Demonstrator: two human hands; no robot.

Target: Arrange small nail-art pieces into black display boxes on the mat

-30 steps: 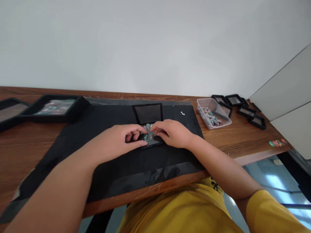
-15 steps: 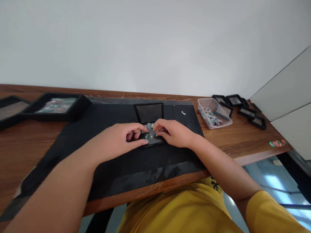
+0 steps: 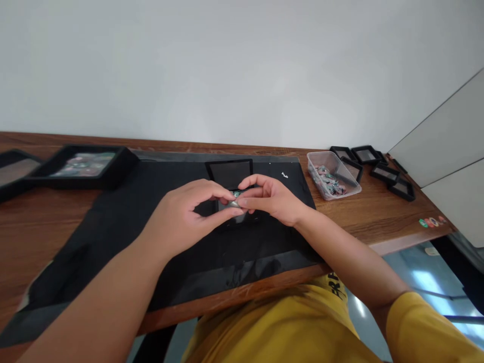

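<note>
My left hand point(image 3: 185, 214) and my right hand point(image 3: 273, 200) meet at the fingertips over a small hinged-looking black case point(image 3: 230, 172). Between them, thumbs and fingers pinch a small, shiny grey-green piece point(image 3: 235, 203), too small to name exactly. The case's dark, framed panel stands up behind my hands. Its lower part is mostly covered by my fingers; a small green-and-white round piece point(image 3: 236, 193) shows there.
Under the case lies a black mat point(image 3: 234, 269) on the wooden table. To the right are a clear plastic tub point(image 3: 353, 190) of small wrapped-looking pieces and several black frames point(image 3: 384, 173). A larger black frame point(image 3: 113, 171) sits left. White scraps point(image 3: 284, 175) lie on the mat.
Both hands have come together and lifted slightly from the pieces in the case. Their fingertips now pinch one small piece between them.
</note>
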